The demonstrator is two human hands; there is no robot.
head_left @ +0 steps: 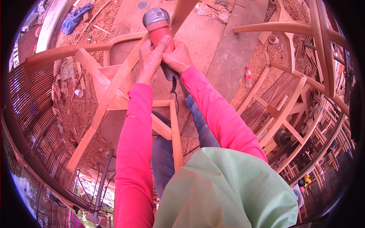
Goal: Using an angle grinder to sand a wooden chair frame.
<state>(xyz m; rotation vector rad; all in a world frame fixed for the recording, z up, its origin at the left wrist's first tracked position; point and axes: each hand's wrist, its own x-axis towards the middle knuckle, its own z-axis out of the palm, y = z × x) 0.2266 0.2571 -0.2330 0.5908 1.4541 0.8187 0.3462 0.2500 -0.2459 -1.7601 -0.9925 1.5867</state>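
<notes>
Both my hands are wrapped round a corded power sander with a red body and a dark rounded head. My left hand grips its left side, the thumb lying on top of the body. On the other side, my right hand is closed round the red body. The sander's head meets or overlaps a wooden piece of an unpainted chair frame; whether they touch, I cannot tell. A black cord hangs from the rear end, below my hands.
More wooden chair frames stand on the right. Wood shavings cover parts of the floor. A plastic bottle stands to the right, a white cup lies left, and a blue cloth lies far left. Green fabric fills the lower middle.
</notes>
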